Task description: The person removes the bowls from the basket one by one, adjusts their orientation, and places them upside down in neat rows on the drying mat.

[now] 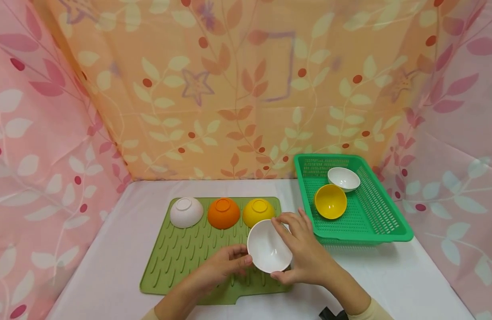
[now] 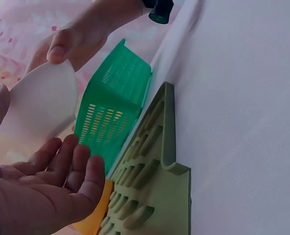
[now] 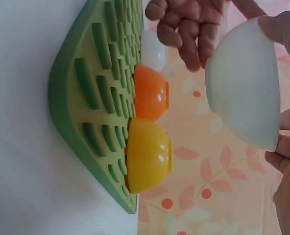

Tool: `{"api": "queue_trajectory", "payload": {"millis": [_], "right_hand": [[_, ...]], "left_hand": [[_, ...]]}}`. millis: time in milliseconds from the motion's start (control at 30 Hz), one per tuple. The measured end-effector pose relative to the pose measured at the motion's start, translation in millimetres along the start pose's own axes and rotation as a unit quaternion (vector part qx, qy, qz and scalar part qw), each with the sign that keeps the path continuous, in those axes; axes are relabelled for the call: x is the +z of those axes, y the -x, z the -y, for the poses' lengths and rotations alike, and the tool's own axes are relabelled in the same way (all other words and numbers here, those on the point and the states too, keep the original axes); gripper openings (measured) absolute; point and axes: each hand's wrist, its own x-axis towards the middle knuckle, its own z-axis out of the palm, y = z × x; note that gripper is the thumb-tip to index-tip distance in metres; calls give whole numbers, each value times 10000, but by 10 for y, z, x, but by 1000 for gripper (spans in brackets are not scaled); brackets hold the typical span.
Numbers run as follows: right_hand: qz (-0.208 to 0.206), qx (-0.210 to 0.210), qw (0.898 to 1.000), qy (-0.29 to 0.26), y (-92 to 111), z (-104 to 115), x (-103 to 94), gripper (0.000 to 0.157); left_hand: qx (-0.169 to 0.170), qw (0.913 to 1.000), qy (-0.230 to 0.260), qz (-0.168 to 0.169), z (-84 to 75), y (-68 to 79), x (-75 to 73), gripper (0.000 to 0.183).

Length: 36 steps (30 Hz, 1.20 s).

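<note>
A white bowl is held tilted above the mat, its hollow facing the head camera. My right hand grips it by the rim, with the thumb low and the fingers at the upper edge. At the bowl's left side is my left hand, thumb by the rim and the other fingers loosely bent near its outside. The left wrist view shows those fingers relaxed below the bowl. Upside down along the back of the green drying mat stand a white bowl, an orange bowl and a yellow bowl.
A green plastic basket stands right of the mat. Inside it lie a yellow bowl and a white bowl. Patterned cloth hangs behind and at both sides of the white table.
</note>
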Motion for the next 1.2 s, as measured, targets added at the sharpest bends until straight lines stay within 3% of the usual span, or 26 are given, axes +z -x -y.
{"api": "queue_trajectory", "payload": {"millis": [200, 367, 500, 567, 633, 733, 800, 1033, 1100, 1200], "right_hand": [[-104, 61, 9998, 155, -13, 63, 11, 119], [-146, 206, 9996, -160, -13, 118, -11, 118], [-121, 960, 9925, -748, -15, 132, -72, 106], [-118, 1500, 9827, -1081, -18, 137, -108, 96], [-97, 1994, 9695, -1420, -22, 147, -139, 89], [82, 2462, 9510, -1866, -27, 173, -175, 83], [268, 2629, 9409, -2117, -27, 195, -187, 82], [926, 3166, 9064, -2639, -30, 258, -173, 84], [1034, 3321, 8977, -2703, -41, 269, -158, 83], [1128, 3478, 8880, -2790, -55, 279, -139, 80]], "left_hand": [[5, 9990, 257, -357, -41, 7, 38, 56], [117, 9974, 192, -687, -81, 46, 45, 51], [407, 9922, -426, -1101, -114, 71, 12, 51], [703, 9819, -1031, -1425, -133, 89, -8, 53], [1043, 9641, -1694, -1760, -158, 112, -26, 57], [1512, 9292, -2588, -2163, -190, 134, -45, 64], [1834, 9047, -3111, -2262, -206, 141, -58, 69], [3143, 7980, -4706, -2075, -214, 143, -94, 80], [3294, 7810, -4907, -2016, -205, 138, -91, 81], [3407, 7686, -5042, -1972, -192, 132, -83, 81]]}}
